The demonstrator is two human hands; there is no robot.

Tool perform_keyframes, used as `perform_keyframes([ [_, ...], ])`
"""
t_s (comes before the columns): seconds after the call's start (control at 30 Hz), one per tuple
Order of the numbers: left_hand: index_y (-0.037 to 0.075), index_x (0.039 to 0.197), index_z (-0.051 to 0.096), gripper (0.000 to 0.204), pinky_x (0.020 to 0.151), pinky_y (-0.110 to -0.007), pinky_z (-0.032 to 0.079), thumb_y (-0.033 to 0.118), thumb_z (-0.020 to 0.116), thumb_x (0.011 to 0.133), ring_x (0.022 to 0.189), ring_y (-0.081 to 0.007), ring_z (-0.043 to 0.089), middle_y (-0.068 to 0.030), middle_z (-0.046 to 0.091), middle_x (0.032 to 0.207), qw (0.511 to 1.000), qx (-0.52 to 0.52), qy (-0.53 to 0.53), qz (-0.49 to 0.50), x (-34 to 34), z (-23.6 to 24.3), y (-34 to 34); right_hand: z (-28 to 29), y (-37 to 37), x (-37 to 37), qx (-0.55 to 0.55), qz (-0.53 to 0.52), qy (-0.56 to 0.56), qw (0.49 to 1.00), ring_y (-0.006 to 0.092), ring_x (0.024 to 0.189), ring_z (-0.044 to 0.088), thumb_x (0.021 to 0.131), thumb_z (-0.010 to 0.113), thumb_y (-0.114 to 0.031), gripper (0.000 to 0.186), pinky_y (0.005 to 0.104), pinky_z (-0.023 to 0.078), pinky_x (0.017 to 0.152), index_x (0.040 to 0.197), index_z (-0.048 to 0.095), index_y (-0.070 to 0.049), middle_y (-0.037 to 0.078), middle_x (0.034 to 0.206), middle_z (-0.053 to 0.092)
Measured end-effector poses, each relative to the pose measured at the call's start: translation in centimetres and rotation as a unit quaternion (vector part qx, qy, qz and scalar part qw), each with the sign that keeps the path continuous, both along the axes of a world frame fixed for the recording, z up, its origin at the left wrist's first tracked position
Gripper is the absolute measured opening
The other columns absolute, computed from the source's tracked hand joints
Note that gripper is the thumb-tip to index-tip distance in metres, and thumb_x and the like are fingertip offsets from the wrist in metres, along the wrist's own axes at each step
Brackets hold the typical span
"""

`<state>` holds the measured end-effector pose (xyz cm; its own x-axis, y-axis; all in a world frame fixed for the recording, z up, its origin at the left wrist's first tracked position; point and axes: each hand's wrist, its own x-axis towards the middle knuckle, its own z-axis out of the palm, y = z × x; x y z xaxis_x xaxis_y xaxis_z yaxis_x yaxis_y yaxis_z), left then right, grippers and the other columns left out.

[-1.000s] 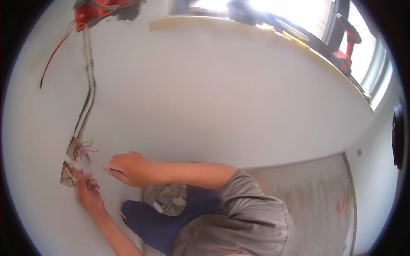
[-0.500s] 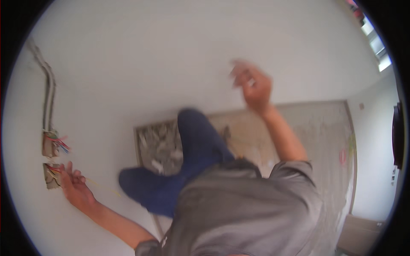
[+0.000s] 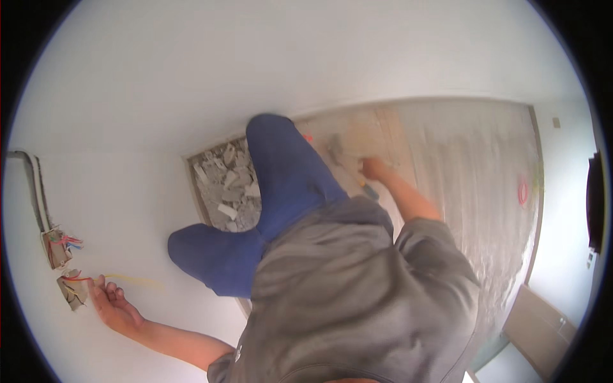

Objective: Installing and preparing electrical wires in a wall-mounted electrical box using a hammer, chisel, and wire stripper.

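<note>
Near the lower wall box (image 3: 71, 290) on the left, my left hand (image 3: 118, 307) has its thumb and forefinger closed on wire. A red wire (image 3: 78, 279) runs from that box to the fingertips, and a thin yellow wire (image 3: 134, 281) trails from them to the right. The other fingers are loosely curled. My right hand (image 3: 377, 170) reaches low over the floor, beside a long tool (image 3: 367, 189) with a dark and yellow handle. Its fingers are small and partly hidden, so whether it grips anything is unclear.
Above sits a second wall box (image 3: 57, 249) with red and blue wires, fed by grey conduit (image 3: 38, 191) in a chase. Grey rubble (image 3: 233, 182) lies beside my bent legs (image 3: 287, 172). A pinkish-red coil (image 3: 523, 191) rests on the sheeted floor (image 3: 466, 166), with a brown panel (image 3: 539, 332) beyond.
My right hand has dropped from in front of the wall to the floor beside the tool. The left hand stays by the lower box. The view has shifted, showing more floor.
</note>
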<state>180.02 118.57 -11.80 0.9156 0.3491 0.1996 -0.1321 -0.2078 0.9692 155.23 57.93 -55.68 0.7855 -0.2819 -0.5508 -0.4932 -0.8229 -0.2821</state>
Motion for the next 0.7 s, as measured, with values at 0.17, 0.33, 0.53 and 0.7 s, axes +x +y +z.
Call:
perform_keyframes([
  [0.17, 0.000, 0.135, 0.058, 0.040, 0.060, -0.021, 0.039, 0.024, 0.055, 0.103, 0.068, -0.0069, 0.049, -0.0035, 0.062, 0.095, 1.000, 0.011, 0.020, -0.002, 0.1, -1.2, -0.9, 1.1, 2.7, 2.2, 0.047, 0.018, -0.214, 0.976, 0.0340, 0.099, 0.067, 0.097, 0.056, -0.034, 0.028, 0.0493, 0.052, 0.085, 0.103, 0.072, -0.013, 0.013, 0.103, 0.071],
  [0.33, 0.000, 0.124, 0.064, 0.032, 0.053, -0.021, 0.037, 0.022, 0.053, 0.103, 0.058, -0.0053, 0.044, 0.0020, 0.052, 0.069, 0.997, 0.065, 0.009, 0.028, -2.9, 1.2, -1.6, 34.3, 5.1, 12.3, -0.060, 0.061, -0.656, 0.750, 0.0308, 0.084, 0.068, 0.086, 0.071, -0.006, 0.015, 0.0385, 0.055, 0.071, 0.100, 0.067, -0.006, 0.012, 0.094, 0.070],
  [0.53, -0.002, 0.120, 0.064, 0.027, 0.052, -0.021, 0.038, 0.017, 0.051, 0.105, 0.057, -0.0071, 0.046, -0.0006, 0.052, 0.068, 0.992, 0.090, -0.028, -0.084, -2.7, 0.4, -4.0, 58.9, -0.8, 14.3, -0.276, 0.008, -0.871, 0.406, 0.0194, 0.082, 0.057, 0.088, 0.076, -0.004, 0.030, 0.0295, 0.049, 0.067, 0.116, 0.065, 0.002, 0.011, 0.107, 0.066],
  [0.7, -0.001, 0.121, 0.064, 0.029, 0.053, -0.022, 0.038, 0.020, 0.051, 0.106, 0.058, -0.0068, 0.046, 0.0004, 0.051, 0.068, 0.994, 0.052, -0.041, -0.092, -3.6, -0.8, -2.6, 66.2, -0.7, 16.5, -0.460, 0.085, -0.767, 0.440, 0.0230, 0.093, 0.063, 0.096, 0.069, -0.026, 0.036, 0.0350, 0.052, 0.081, 0.126, 0.067, -0.007, 0.009, 0.106, 0.062],
])
